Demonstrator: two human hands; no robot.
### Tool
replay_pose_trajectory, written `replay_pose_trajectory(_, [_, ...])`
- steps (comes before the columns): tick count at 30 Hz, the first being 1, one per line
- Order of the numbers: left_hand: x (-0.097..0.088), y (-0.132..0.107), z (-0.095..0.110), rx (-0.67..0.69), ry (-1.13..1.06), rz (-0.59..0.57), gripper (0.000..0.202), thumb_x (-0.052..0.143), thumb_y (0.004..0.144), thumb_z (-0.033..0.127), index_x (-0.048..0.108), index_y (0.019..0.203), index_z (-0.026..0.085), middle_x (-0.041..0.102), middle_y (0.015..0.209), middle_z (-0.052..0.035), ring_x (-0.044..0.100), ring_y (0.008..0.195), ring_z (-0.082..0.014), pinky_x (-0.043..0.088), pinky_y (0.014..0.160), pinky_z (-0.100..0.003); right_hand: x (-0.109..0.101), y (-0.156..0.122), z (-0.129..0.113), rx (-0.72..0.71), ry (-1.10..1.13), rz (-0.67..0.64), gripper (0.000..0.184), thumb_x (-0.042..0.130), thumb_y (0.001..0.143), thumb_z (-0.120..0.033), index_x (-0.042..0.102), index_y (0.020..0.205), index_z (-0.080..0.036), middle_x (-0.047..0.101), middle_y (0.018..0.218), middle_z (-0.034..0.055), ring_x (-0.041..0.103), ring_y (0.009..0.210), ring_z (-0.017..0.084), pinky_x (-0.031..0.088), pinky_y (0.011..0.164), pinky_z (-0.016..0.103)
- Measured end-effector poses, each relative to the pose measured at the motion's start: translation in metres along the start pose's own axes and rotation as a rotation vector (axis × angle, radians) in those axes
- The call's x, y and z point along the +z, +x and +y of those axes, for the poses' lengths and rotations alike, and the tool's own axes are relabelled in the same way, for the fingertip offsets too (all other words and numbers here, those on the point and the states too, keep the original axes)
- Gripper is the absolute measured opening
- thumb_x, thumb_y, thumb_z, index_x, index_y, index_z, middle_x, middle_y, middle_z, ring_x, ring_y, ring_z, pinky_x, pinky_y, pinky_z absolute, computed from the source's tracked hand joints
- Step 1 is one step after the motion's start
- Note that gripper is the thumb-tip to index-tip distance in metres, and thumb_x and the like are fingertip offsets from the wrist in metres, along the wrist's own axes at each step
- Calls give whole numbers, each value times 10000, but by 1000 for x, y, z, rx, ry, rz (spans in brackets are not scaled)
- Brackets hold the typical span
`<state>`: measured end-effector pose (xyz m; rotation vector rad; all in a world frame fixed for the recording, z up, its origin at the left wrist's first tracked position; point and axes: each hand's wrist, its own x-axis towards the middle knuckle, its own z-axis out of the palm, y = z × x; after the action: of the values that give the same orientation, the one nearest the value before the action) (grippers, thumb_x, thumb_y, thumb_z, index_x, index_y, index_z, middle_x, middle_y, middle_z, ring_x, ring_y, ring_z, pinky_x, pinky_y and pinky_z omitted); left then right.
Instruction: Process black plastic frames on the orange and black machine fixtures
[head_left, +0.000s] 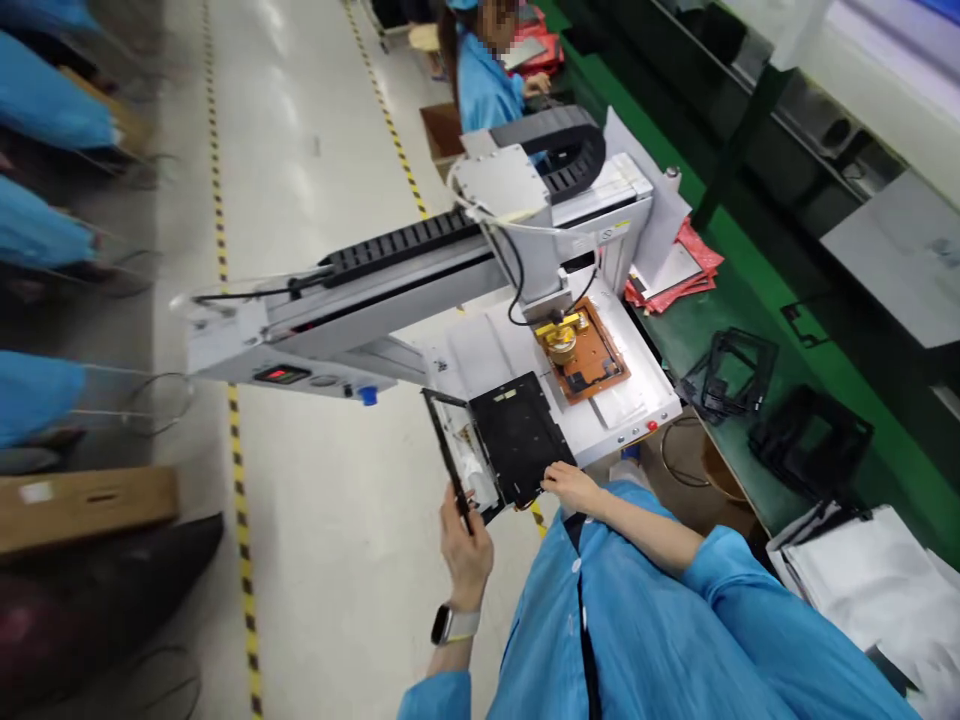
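My left hand wears a watch at the wrist and is closed on the near end of a thin black frame, which stands tilted up. Beside it lies a flat black panel at the left part of the machine's bed. At the panel's near right corner, my right hand has its fingers bent over the edge; their tips are partly hidden. White material shows between frame and panel. Farther right, a brown fixture plate sits under the machine's brass-coloured head.
The machine's grey gantry arm spans above the bed. On the green bench at right are black frames, another stack of frames and red wrapping. A co-worker in blue sits beyond. White sheets lie near my right side.
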<state>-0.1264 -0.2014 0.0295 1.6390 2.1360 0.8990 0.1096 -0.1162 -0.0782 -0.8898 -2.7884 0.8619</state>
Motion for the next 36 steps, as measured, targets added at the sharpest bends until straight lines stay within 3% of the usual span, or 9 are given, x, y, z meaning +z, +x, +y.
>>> replay_pose_trajectory(3, [-1,0,2,51,-26,23,614,430,1113,311,348,1675,78,461,1674,-272,443,1580,-348,393,1303,-486,14,29,4,48,-24,7,142,620,1058,-146,759,1084,-159,657,1158,109,555,1088,249,502,1004,385])
replay_pose_trajectory(7, [-4,6,7,214,26,-3,659,465,1093,263,289,1714,130,316,1774,-246,303,1669,-342,345,1338,-536,20,36,7,95,-60,30,174,606,1063,-150,766,1131,-152,653,1196,118,551,1121,262,497,1036,407])
replay_pose_trajectory(14, [9,26,8,475,173,-124,635,599,1017,288,444,1619,156,427,1725,-235,310,1666,-389,384,1296,-607,15,22,-1,157,-120,58,267,582,1050,-117,727,1275,-112,663,1225,158,579,1170,290,502,1076,453])
replay_pose_trajectory(20, [41,51,18,716,150,-299,482,631,1006,313,604,1458,148,589,1616,-189,386,1637,-350,412,1303,-560,13,3,-8,181,-98,121,487,591,1029,-136,588,1514,-91,592,1527,230,489,1484,330,453,1206,510])
replay_pose_trajectory(23, [69,64,17,807,107,-411,446,643,1007,344,651,1404,143,647,1554,-182,413,1623,-341,422,1305,-555,17,-18,-10,204,-75,130,568,603,995,-132,553,1558,-88,462,1684,233,395,1597,320,405,1268,506])
replay_pose_trajectory(25, [92,69,15,842,88,-474,424,640,1017,382,681,1366,145,681,1510,-181,458,1595,-347,440,1292,-559,17,-39,-9,217,-37,111,524,599,983,-128,603,1506,-101,496,1670,204,433,1579,295,428,1253,447])
replay_pose_trajectory(28, [128,70,10,865,90,-537,385,614,1035,419,729,1284,148,714,1461,-181,525,1543,-362,467,1268,-561,4,-77,-2,423,43,148,395,572,1006,-134,680,1386,-152,687,1441,157,646,1328,260,517,1122,389])
replay_pose_trajectory(31, [155,67,-1,886,123,-596,397,585,1037,425,751,1255,137,725,1447,-190,579,1488,-388,499,1229,-573,-24,-122,18,810,109,312,292,585,1012,-130,728,1262,-181,760,1186,104,710,1094,228,544,1017,350])
replay_pose_trajectory(36, [169,60,-20,895,138,-631,380,546,1017,368,774,1226,147,739,1423,-196,612,1450,-394,521,1205,-583,-77,-202,87,1237,100,561,273,499,1058,-124,726,1203,-165,745,1203,115,690,1143,214,512,1064,328])
